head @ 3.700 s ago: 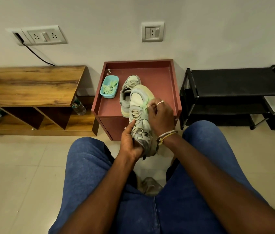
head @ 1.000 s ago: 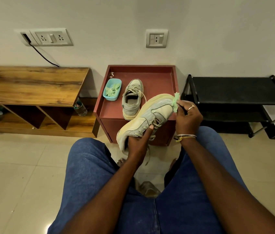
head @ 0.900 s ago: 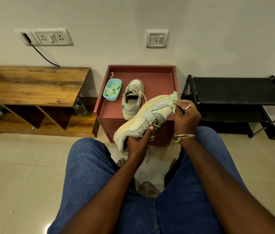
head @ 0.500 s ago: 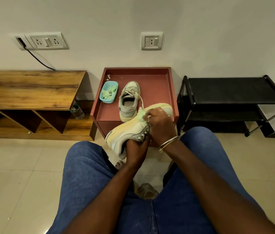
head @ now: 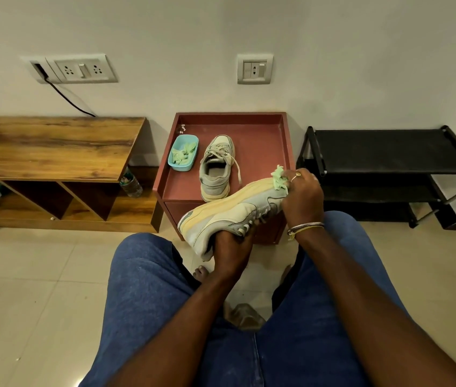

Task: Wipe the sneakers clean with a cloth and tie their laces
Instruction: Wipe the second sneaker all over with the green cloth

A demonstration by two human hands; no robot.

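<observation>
left hand [head: 229,247]: is gripping the held sneaker [head: 229,213] from underneath, at frame centre, with its fingers curling up against the lace side.
right hand [head: 302,196]: is clenching a pale green cloth [head: 278,178] and pressing it onto the upper-right end of the held sneaker; it is wearing a ring [head: 295,177] on one finger and bangles [head: 305,227] at the wrist.
held sneaker: is lying tilted in the air at centre frame, over the front edge of the red table [head: 260,146], with its yellowish sole edge facing up and left.
cloth: is bunching out above the right hand's knuckles, touching the sneaker's tip.
second sneaker [head: 217,170]: is standing upright on the red table, just above the held one, with its opening facing the camera and its laces hanging loose.
blue tray [head: 182,168]: is sitting just left of the second sneaker, holding more green scraps.
wooden bench [head: 53,146]: is filling the left middle of the frame, with a bottle [head: 131,185] lying at its lower right end.
black rack [head: 389,152]: is standing at right middle.
wall: is carrying a socket panel [head: 81,69] at upper left with a black cable [head: 67,99] trailing down, and a smaller switch plate [head: 254,69] at upper centre.
jeans [head: 148,289]: are covering both legs across the lower frame.
</observation>
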